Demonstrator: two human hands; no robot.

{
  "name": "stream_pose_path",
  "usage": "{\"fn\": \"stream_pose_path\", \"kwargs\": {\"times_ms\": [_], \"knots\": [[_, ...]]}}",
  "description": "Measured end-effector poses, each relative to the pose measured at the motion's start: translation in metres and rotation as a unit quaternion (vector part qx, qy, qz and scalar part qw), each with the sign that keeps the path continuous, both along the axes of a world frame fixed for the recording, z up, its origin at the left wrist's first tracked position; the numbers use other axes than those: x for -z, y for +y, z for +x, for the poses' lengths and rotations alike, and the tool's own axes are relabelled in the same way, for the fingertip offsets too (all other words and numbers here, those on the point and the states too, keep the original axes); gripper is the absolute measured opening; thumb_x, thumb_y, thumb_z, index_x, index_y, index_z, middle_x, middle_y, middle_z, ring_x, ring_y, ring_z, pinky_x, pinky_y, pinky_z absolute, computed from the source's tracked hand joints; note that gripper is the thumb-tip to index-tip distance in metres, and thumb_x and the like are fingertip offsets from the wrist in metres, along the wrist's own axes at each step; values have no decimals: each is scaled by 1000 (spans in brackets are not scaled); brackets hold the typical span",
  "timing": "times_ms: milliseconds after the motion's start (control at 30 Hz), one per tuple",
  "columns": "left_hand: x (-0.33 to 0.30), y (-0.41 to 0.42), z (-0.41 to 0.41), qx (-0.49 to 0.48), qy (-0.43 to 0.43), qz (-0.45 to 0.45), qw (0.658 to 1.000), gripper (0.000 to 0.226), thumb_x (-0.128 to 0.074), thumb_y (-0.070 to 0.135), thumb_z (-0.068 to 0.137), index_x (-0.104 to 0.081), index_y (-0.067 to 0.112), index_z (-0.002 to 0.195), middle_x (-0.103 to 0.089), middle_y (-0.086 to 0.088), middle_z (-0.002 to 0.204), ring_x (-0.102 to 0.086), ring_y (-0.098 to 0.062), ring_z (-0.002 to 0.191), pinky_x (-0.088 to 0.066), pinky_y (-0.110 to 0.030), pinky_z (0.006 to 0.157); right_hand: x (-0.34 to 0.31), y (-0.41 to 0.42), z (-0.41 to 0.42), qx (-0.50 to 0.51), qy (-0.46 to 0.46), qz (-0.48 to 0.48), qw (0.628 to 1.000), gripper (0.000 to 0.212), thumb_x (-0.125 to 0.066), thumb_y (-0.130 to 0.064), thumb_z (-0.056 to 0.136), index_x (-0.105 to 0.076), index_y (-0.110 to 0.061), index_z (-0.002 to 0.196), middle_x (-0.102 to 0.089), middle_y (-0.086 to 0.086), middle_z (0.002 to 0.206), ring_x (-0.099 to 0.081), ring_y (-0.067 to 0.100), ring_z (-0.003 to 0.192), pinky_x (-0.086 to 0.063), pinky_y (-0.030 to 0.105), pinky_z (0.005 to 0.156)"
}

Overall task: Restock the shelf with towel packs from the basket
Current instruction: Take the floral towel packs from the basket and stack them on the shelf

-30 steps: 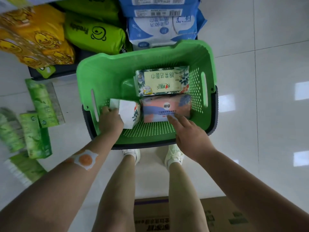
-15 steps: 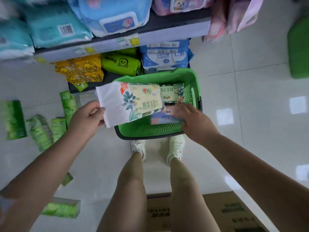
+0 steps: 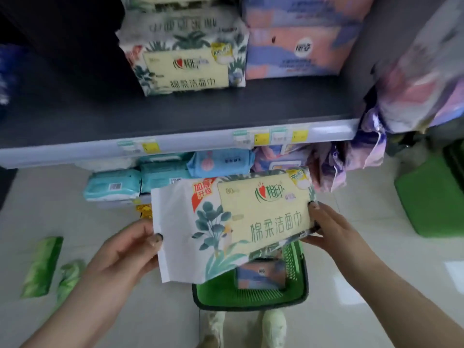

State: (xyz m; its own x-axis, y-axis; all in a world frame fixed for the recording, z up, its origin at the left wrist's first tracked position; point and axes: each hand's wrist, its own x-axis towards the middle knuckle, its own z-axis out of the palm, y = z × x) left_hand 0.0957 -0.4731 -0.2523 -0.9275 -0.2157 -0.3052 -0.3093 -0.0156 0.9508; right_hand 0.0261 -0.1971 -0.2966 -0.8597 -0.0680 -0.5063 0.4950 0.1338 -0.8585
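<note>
I hold a white towel pack [image 3: 226, 227] with green leaf print and a pale yellow label in both hands, in front of the shelf edge. My left hand [image 3: 125, 249] grips its white left end, thumb on top. My right hand [image 3: 331, 229] grips its right end. Below the pack stands the green basket [image 3: 296, 272] on the floor, with a pink and blue pack [image 3: 261, 275] inside. On the dark shelf [image 3: 175, 116] above sit a stack of matching leaf-print packs [image 3: 185, 59] and pink and blue packs [image 3: 298, 49] to their right.
The shelf below holds teal and blue wipe packs [image 3: 163, 177]. Green packs [image 3: 42, 264] lie on the floor at left. Another green basket [image 3: 431, 197] stands at right, with purple bags [image 3: 411, 84] hanging above it. My shoes [image 3: 273, 325] are near the basket.
The leaf-print pack came out of the basket and rose toward the shelf. My right hand left the basket and took the pack's right end. My view tilted up to the shelf.
</note>
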Motion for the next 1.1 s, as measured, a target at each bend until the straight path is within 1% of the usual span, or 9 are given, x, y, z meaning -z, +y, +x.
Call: {"fn": "stream_pose_path", "kwargs": {"times_ms": [67,200,267,367,500,633,733,933,1100], "knots": [[-11,-10,-7,5,38,-55,998,6,-65,28,76,-70,26,73,-71,6,74,-66,-8,73,-55,-21,70,-20,-5,-5,-9,44,-20,999,21,-47,-32,91,-67,-29,97,-73,-3,89,-66,11,85,-53,33,83],[-34,-18,-38,-41,106,-170,979,53,-47,-18,83,-64,32,77,-69,25,73,-61,14,70,-46,-2,63,-54,-24,-27,-55,166,-51,983,56,-63,-73,56,-66,-41,102,-71,-11,103,-66,2,93,-53,19,80],[-43,-23,-56,-69,137,-221,963,43,-48,-12,88,-58,30,87,-66,34,76,-59,19,75,-46,-2,67,-66,-38,-45,-60,206,-50,975,56,-64,-71,62,-64,-38,107,-70,-6,107,-65,8,98,-53,20,82],[-56,-36,-84,-91,180,-292,935,29,-47,10,96,-54,39,95,-63,36,92,-58,16,88,-50,-27,81,-83,-60,-79,-29,229,-81,970,24,-60,-24,81,-63,-24,105,-67,16,94,-60,23,83,-50,17,66],[-70,-49,-130,-148,191,-200,949,21,-39,39,92,-60,41,95,-68,17,100,-63,-8,102,-47,-45,94,-100,-94,-120,-35,282,-32,958,38,-59,-14,77,-55,-27,112,-68,-11,99,-62,5,95,-47,25,87],[-78,-57,-179,-135,200,-176,954,19,-46,42,87,-52,34,103,-63,22,96,-60,9,93,-45,-11,83,-111,-119,-162,-21,336,-8,942,37,-60,-3,84,-45,-20,113,-59,-14,96,-57,-14,80,-46,9,77],[-77,-60,-212,-92,212,-185,955,33,-64,21,85,-44,33,109,-57,28,95,-53,26,79,-39,4,70,-114,-131,-194,5,354,49,934,41,-57,0,81,-44,-15,118,-56,-9,92,-54,-5,73,-42,4,61],[-66,-73,-259,-44,194,-202,959,46,-70,14,79,-43,28,114,-58,20,107,-54,14,91,-43,-3,73,-109,-139,-236,14,364,191,911,48,-55,-5,83,-41,-14,128,-44,-16,72,-47,5,64,-35,10,48],[-48,-73,-268,-69,168,-209,961,59,-68,17,82,-37,20,131,-54,16,114,-52,3,98,-41,-10,81,-92,-146,-244,4,344,243,907,52,-59,-13,85,-38,-13,132,-57,-5,90,-52,17,87,-34,22,66]]}}
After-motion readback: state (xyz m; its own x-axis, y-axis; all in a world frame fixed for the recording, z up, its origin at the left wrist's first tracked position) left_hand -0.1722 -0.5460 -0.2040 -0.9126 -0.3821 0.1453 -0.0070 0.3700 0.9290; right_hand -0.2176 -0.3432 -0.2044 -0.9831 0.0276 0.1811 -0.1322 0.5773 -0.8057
